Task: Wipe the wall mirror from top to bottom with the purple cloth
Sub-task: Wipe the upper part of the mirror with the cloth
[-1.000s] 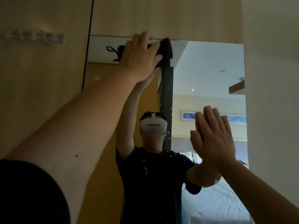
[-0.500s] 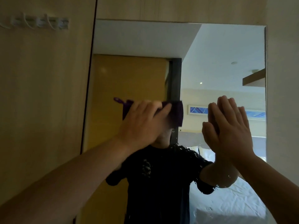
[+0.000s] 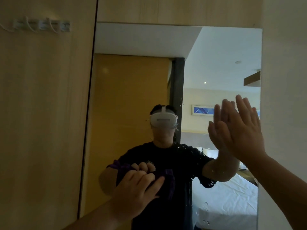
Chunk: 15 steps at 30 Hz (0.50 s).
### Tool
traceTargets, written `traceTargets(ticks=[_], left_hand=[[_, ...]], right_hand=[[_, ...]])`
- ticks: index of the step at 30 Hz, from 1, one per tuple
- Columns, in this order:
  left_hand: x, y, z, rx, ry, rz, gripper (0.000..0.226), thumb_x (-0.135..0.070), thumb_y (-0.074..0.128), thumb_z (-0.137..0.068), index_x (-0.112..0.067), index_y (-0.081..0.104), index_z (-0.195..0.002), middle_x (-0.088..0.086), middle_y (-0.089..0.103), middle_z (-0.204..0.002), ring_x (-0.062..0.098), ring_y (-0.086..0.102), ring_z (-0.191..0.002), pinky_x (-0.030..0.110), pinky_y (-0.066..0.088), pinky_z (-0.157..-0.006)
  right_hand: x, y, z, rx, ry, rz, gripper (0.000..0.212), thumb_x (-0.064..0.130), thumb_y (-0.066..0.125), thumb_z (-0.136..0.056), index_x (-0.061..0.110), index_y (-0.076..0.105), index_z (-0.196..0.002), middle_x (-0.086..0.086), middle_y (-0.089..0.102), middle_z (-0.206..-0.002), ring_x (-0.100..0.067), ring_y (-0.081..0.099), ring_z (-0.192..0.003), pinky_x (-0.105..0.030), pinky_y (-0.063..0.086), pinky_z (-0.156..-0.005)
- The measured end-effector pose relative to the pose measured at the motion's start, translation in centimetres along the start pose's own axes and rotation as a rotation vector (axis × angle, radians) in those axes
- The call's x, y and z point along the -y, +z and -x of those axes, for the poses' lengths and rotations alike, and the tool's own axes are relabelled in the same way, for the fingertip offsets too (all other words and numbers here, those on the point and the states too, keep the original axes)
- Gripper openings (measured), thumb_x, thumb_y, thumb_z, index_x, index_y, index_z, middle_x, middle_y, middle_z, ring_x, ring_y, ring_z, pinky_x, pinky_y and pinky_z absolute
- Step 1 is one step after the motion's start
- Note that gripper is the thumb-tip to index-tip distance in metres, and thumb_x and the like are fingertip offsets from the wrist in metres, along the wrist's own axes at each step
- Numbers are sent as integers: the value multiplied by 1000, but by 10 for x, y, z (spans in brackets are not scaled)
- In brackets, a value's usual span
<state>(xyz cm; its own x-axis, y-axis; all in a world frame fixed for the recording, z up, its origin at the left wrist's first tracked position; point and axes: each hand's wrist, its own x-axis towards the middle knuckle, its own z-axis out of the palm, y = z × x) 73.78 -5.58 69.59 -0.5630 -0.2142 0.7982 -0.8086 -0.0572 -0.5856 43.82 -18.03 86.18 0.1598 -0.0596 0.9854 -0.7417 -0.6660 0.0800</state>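
1. Wood-grain panelling [image 3: 41,113] is seen framing the wall mirror [image 3: 132,80] on the left and above; a pale wall [image 3: 285,80] is bordering it on the right.
2. The mirror's left edge is being marked by a dark vertical seam, the top edge by the overhead panel. The bottom edge is being cut off by the frame.
3. A row of hooks [image 3: 42,25] is mounted high on the left panel, well apart from both hands.
4. The purple cloth [image 3: 167,180] is being pressed against the lower-middle glass, under the left hand [image 3: 136,190]. The fingers are curled shut around the bunched fabric, with the thumb extended to the right.
5. The right hand [image 3: 240,130] is being held flat with fingers spread wide, nothing gripped, near the mirror's right edge. Whether the palm is touching the glass cannot be told for certain.
6. Open glass is left above the cloth up to the top edge, and between the two hands.
7. Droplets [image 3: 206,205] are being observed on the glass to the right of the cloth, lower centre.
8. Reflected in the glass: a person in a dark shirt, a yellow door, a white bed, a framed picture.
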Motion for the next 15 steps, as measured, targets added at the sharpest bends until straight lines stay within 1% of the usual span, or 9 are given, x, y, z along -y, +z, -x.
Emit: traceTargets(ticks=[2,4,6,8,10,11,13,15], left_hand=[[5,-4,-16,-45,7,5,40,-48,53,-103,-21,56,-132,1,49,-109,20,55,-90,36,50,-72],[17,-6,-39,-115,-24,-5,37,-44,51,-104,-18,57,-129,4,49,-107,22,55,-89,37,48,-74],[35,-8,-82,-185,-51,-6,35,-37,52,-103,-13,55,-129,8,51,-107,26,57,-89,41,50,-73],[59,-13,-137,-245,-70,-35,39,-30,62,-97,-9,54,-129,13,54,-105,28,54,-88,43,51,-70],[86,-21,-199,-321,-130,-80,43,-24,70,-89,-5,58,-125,18,59,-101,31,56,-84,43,51,-71],[100,-26,-230,-355,-185,-91,41,-24,69,-89,-4,61,-124,20,60,-100,33,58,-83,43,51,-74],[124,-34,-285,-398,-289,-128,39,-30,58,-94,-6,63,-125,20,60,-104,35,60,-89,43,50,-79],[138,-36,-325,-365,-322,-169,41,-36,48,-98,-9,61,-127,18,59,-112,35,59,-100,44,48,-87]], right_hand=[[-13,-4,8,20,18,71,65,49,27,-99,9,32,-150,-19,23,-160,-35,13,-151,-57,15,-120],[-18,2,15,52,9,130,66,50,23,-100,9,32,-151,-17,21,-161,-34,12,-151,-57,15,-119],[-22,6,16,59,7,159,67,51,21,-100,9,30,-152,-15,19,-163,-32,10,-152,-54,13,-121],[-25,7,14,60,4,171,68,52,20,-101,10,29,-153,-14,17,-163,-31,9,-152,-52,12,-122],[-28,8,15,62,2,179,68,52,19,-101,11,28,-154,-13,17,-163,-30,8,-152,-51,11,-122],[-28,8,15,59,0,179,68,52,18,-101,11,28,-154,-13,17,-163,-30,9,-152,-51,11,-122],[-28,9,14,52,-3,174,68,53,19,-101,11,28,-154,-12,18,-163,-30,9,-152,-52,12,-122],[-29,10,14,46,-6,175,66,51,22,-101,11,30,-153,-12,19,-163,-30,9,-152,-51,12,-122]])
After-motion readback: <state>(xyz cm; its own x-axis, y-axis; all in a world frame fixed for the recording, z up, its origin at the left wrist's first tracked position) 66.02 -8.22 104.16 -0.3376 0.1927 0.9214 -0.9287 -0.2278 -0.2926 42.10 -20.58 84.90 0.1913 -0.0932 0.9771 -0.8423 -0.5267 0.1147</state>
